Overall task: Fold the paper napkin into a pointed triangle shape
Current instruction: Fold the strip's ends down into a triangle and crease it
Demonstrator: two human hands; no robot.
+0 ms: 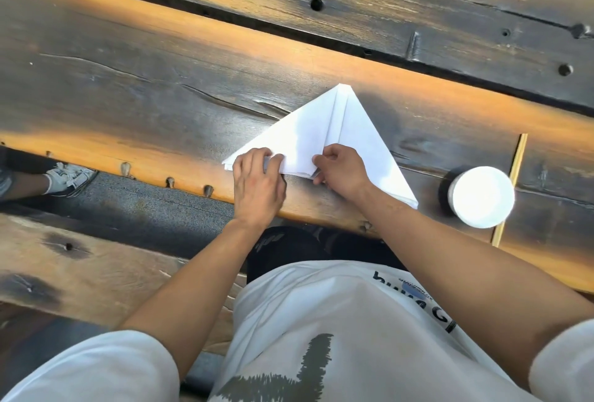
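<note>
A white paper napkin (308, 131) lies folded on the dark wooden table (128, 86). It forms a triangle with its point toward the far side and a crease down its middle. My left hand (257, 186) pinches the napkin's near left edge. My right hand (342, 173) grips the near edge at the middle fold, covering part of the right flap. Both hands rest close to the table's front edge.
A white round cup (482, 196) stands on the table to the right of the napkin, with a thin wooden stick (511, 189) beside it. Another person's shoe (69, 176) shows below the table at left. A wooden bench (80, 273) runs under my left arm.
</note>
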